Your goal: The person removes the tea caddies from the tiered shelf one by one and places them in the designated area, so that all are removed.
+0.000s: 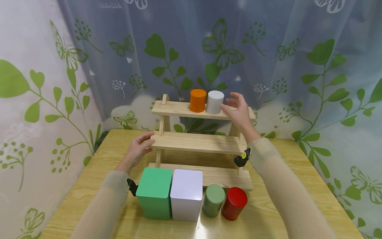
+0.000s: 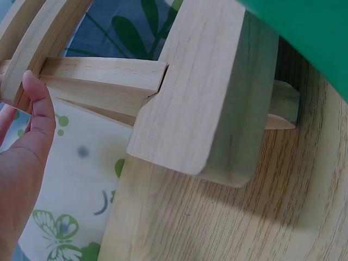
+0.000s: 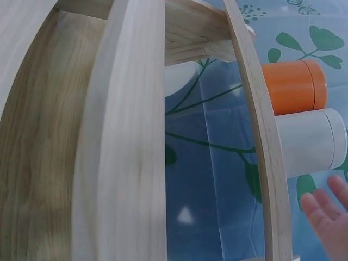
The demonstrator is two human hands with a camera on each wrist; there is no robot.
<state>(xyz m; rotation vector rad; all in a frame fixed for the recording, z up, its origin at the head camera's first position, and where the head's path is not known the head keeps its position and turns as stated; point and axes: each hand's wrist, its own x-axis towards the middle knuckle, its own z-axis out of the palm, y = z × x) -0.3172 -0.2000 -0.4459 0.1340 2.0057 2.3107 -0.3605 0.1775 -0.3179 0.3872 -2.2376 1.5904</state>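
Observation:
A three-tier wooden display shelf (image 1: pixel 200 141) stands on the table. My left hand (image 1: pixel 139 148) grips the left end of its middle board; in the left wrist view the thumb (image 2: pixel 38 92) lies against the board's edge. On the top board an orange canister (image 1: pixel 198 100) and a white canister (image 1: pixel 215 102) stand side by side, upright. Just right of the white one is my right hand (image 1: pixel 238 111), fingers relaxed and holding nothing. From the right wrist view, a small gap separates its fingers (image 3: pixel 321 205) from the white canister (image 3: pixel 310 142).
In front of the shelf stand a green box (image 1: pixel 155 182), a pale lavender box (image 1: pixel 187 184), a sage green canister (image 1: pixel 214 200) and a red canister (image 1: pixel 234 203). The wooden table (image 1: pixel 89 196) extends to both sides. A patterned curtain (image 1: pixel 191 49) hangs behind.

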